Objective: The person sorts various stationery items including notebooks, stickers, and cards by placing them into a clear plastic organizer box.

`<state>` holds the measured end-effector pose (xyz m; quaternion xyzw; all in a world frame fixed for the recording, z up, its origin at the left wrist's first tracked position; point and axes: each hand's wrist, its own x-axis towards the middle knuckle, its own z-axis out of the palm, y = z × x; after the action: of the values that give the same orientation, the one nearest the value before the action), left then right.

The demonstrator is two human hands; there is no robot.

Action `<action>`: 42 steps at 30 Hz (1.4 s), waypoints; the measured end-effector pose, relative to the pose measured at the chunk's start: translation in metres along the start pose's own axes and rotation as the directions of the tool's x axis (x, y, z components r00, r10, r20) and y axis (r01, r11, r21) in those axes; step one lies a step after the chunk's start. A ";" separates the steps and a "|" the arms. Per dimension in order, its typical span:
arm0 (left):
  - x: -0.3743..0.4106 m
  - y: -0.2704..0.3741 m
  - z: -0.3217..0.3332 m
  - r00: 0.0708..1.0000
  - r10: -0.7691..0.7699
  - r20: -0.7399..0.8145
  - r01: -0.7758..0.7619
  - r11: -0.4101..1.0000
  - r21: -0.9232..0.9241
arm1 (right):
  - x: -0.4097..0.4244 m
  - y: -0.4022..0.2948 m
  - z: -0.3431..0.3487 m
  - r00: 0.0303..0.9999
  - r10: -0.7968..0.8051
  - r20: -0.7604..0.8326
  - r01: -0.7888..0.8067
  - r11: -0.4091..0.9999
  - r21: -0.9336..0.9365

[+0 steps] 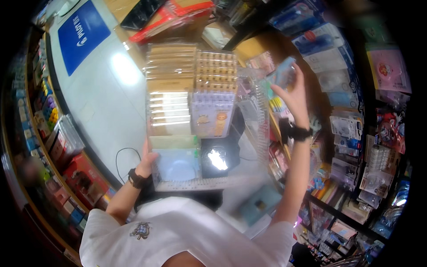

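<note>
My left hand grips the left side of a clear plastic basket, near its lower corner. Inside stand rows of plastic-wrapped notebooks: brown ones, lilac ones with a cartoon figure, and a light blue one with a green one behind it. A dark item with a bright glare lies at the lower right of the basket. To the right of the basket, my right hand holds a small blue packaged item between thumb and fingers; blur hides what it is exactly.
Hooks with blister-packed goods line the right side. Shelves of small goods curve along the left. A red-and-brown package lies at the top. A blurred teal box sits low, beside my right arm. A thin cable lies on the pale floor.
</note>
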<state>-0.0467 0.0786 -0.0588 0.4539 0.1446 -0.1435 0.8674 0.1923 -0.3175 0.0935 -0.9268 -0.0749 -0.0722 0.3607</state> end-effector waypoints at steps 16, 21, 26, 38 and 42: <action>0.011 0.020 0.021 0.982 0.135 0.135 -0.151 0.982 0.114 | -0.096 -0.153 0.053 0.715 -0.425 0.555 0.670 0.644 -0.370; 0.013 0.021 0.027 0.985 0.164 0.061 -0.169 0.982 0.085 | -0.103 -0.154 0.066 0.710 -0.446 0.544 0.693 0.579 -0.430; 0.015 0.021 0.025 0.980 0.184 0.070 -0.191 0.975 0.111 | -0.108 -0.154 0.070 0.714 -0.421 0.560 0.688 0.571 -0.448; 0.007 0.019 0.024 0.996 0.079 0.042 -0.082 0.994 0.070 | -0.111 -0.146 0.073 0.751 -0.422 0.508 0.646 0.629 -0.432; 0.007 0.017 0.018 0.998 0.037 0.043 -0.041 0.995 0.089 | -0.110 -0.145 0.071 0.750 -0.406 0.523 0.648 0.612 -0.454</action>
<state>-0.0315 0.0723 -0.0393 0.4922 0.1114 -0.1422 0.8515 0.0623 -0.1729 0.1166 -0.9211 -0.3882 -0.0219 -0.0181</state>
